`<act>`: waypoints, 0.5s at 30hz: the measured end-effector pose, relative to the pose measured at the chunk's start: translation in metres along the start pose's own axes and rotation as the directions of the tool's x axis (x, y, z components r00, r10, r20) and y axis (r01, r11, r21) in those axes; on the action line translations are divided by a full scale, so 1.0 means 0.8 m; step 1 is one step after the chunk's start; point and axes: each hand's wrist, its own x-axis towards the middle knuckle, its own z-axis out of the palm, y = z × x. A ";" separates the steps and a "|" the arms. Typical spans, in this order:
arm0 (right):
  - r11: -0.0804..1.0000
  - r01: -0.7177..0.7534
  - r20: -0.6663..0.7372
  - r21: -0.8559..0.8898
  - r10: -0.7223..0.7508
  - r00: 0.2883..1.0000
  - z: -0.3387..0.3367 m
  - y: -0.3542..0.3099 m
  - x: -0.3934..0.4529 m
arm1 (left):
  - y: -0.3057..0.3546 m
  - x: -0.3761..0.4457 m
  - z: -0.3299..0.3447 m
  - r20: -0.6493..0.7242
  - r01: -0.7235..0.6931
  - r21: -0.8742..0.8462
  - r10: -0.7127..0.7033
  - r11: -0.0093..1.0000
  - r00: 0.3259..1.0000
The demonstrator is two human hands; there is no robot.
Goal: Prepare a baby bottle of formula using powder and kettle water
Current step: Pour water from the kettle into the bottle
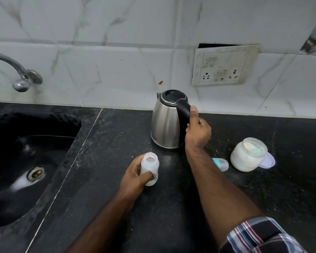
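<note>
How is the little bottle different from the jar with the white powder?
The bottle is narrow and tall; the powder jar is wide and squat. The left hand holds the bottle, while the jar stands alone on the counter. The jar is nearly full of powder with a scoop inside; the bottle looks almost empty. Both are open-topped.

Black sink [26, 161] left, tap [20, 77] above; grimy switchboard [224, 65], possibly loose, on tiles.

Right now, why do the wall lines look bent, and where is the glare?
Head view: the wide-angle lens bows the tile seams and counter edge; glare streaks the kettle and the sink basin; the sleeve at the corner is slightly soft.
</note>
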 end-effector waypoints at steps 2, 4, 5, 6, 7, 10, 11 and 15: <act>1.000 -0.002 -0.044 -0.016 0.002 0.999 0.009 0.001 0.010 | 0.003 0.005 0.004 0.015 0.007 0.015 -0.007 1.000 1.000; 0.999 -0.005 -0.090 -0.037 0.001 0.996 0.017 -0.001 0.018 | 0.005 0.009 0.006 0.027 0.012 0.027 -0.013 1.000 1.000; 0.999 -0.007 -0.108 -0.049 0.002 0.994 0.021 -0.002 0.021 | 0.005 0.011 0.008 0.030 0.014 0.031 -0.015 0.999 0.999; 0.998 -0.011 -0.115 -0.061 0.004 0.993 0.025 -0.002 0.025 | 0.006 0.013 0.009 0.030 0.015 0.034 -0.016 0.999 0.999; 0.998 -0.017 -0.113 -0.068 0.010 0.994 0.030 -0.001 0.028 | 0.007 0.014 0.010 0.030 0.015 0.037 -0.016 0.999 0.999; 0.998 -0.054 -0.084 -0.034 0.051 0.995 0.042 0.003 0.028 | 0.009 0.015 0.014 0.038 0.014 0.039 -0.015 0.999 0.999; 0.998 -0.066 -0.068 -0.020 0.064 0.996 0.046 0.002 0.027 | 0.009 0.015 0.016 0.043 0.014 0.043 -0.016 0.999 0.999; 0.990 -0.140 0.030 0.030 0.139 0.990 0.055 -0.008 0.024 | 0.009 0.014 0.021 0.067 0.013 0.050 -0.016 0.999 0.998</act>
